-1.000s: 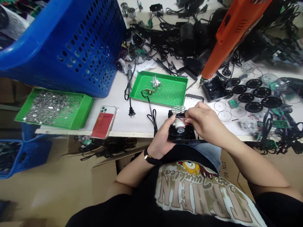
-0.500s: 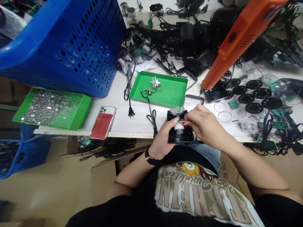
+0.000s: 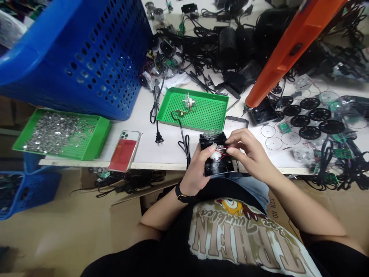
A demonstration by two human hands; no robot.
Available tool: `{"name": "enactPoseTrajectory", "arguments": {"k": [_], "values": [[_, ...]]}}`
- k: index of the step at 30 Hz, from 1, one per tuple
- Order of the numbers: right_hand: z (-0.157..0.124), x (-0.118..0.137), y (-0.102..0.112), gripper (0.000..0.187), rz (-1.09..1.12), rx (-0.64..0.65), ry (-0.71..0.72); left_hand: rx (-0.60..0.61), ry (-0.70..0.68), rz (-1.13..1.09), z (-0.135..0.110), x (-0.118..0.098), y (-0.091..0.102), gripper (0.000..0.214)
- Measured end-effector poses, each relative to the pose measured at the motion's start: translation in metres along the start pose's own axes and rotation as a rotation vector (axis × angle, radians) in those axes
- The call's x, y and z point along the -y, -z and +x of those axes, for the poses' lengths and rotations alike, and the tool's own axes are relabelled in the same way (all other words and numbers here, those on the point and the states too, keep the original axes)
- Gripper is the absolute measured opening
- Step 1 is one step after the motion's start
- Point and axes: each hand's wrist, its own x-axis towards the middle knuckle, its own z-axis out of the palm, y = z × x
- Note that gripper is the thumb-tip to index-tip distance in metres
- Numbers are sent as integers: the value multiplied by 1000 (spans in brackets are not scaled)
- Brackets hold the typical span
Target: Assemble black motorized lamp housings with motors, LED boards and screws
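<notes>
My left hand (image 3: 198,169) grips a small black square housing (image 3: 217,163) from its left side, thumb pressed on a white motor part inside it. My right hand (image 3: 248,152) pinches thin red wires (image 3: 224,151) running over the top of the housing. The piece is held at the near edge of the white table (image 3: 170,142), above my lap. A clear faceted lens sits at the housing's far end.
A green tray (image 3: 198,111) with a wired motor lies just beyond my hands. A phone with a red case (image 3: 124,150) and a green tray of metal bits (image 3: 60,132) sit left. A blue basket (image 3: 77,54), a hanging orange tool (image 3: 288,50), black discs (image 3: 311,115) and tangled cables fill the rest.
Both hands and the housing shifted slightly left and down toward me. The orange tool swung up and right. My right fingers moved along the red wires.
</notes>
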Motion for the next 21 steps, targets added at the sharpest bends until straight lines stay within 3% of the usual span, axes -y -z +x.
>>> {"name": "enactPoseTrajectory", "arguments": {"k": [3,5,8,10,13,17,21], "values": [[-20,-17,-5,36,261,34,-141,2,-113,86,2,-4,-6,32],[-37,-26,-10,43,277,59,-183,-9,-159,91,2,-8,-7,31],[-59,-29,-16,48,222,-5,-216,-37,-223,67,3,-9,-7,30],[-69,-22,-17,49,70,-71,-185,-53,-267,73,4,-7,-8,35],[-72,-2,-11,52,-383,-143,-45,-84,-312,107,7,-1,-10,43],[-63,18,6,41,-966,-109,87,-115,-320,147,9,1,-12,39],[-52,25,20,32,-1079,30,275,-89,-332,148,11,-2,-9,40]]}}
